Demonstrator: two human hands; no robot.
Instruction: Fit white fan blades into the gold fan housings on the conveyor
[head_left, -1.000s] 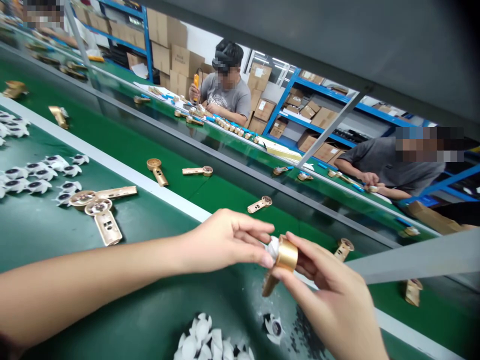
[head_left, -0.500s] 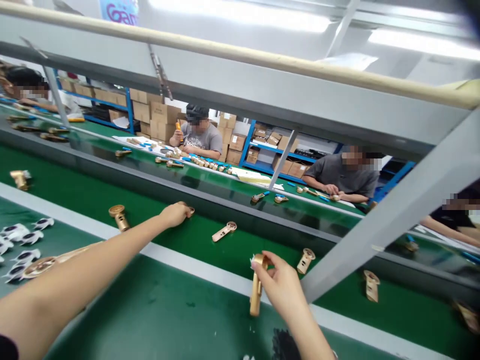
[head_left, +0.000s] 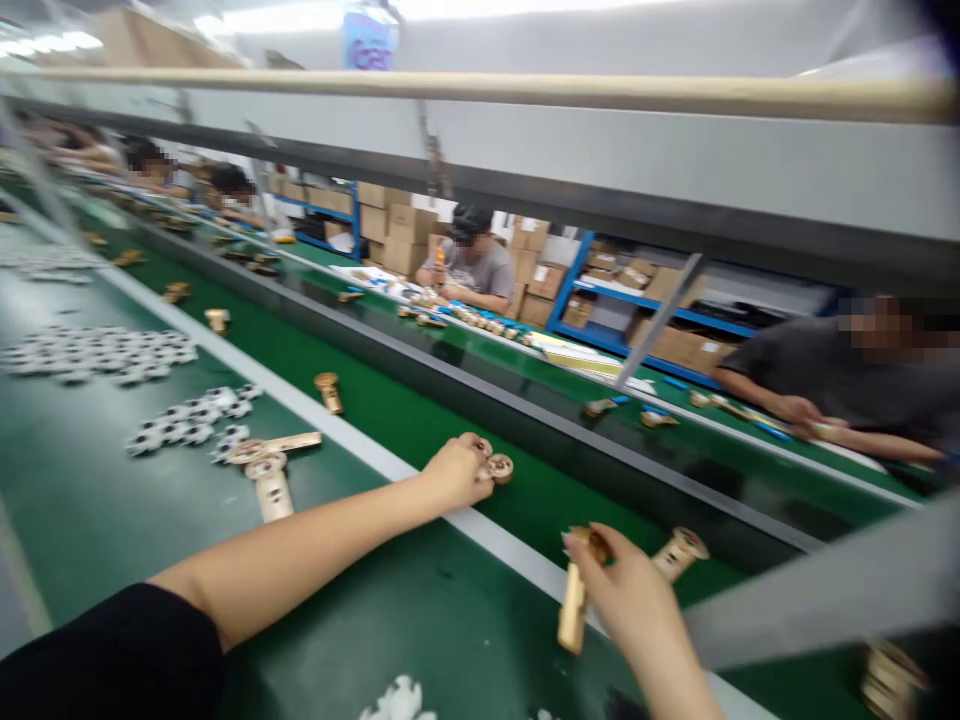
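Observation:
My left hand (head_left: 454,475) reaches over the green belt with its fingers closed on gold-coloured parts. Two round heads show past the fingers, a nearer part (head_left: 500,468) and another behind it; their handles are mostly hidden by the hand. My right hand (head_left: 634,585) pinches a gold-coloured part (head_left: 572,610) by its round head, with the flat handle hanging down over the pale edge strip. Behind the right wrist, a further gold part (head_left: 681,552) lies on the belt. Left of my forearm, gold parts (head_left: 271,485) lie crossed on the green worktop.
Small white parts with dark centres (head_left: 180,420) lie in groups on the worktop (head_left: 360,590), with a white pile (head_left: 401,700) at the front. A slanted grey post (head_left: 825,590) stands at the right. Co-workers, including a person in grey (head_left: 480,270), sit across the belt.
The view has swung left. My left hand has come nearer and now has two parts together at its fingers, where one lay apart before. The right hand keeps its part.

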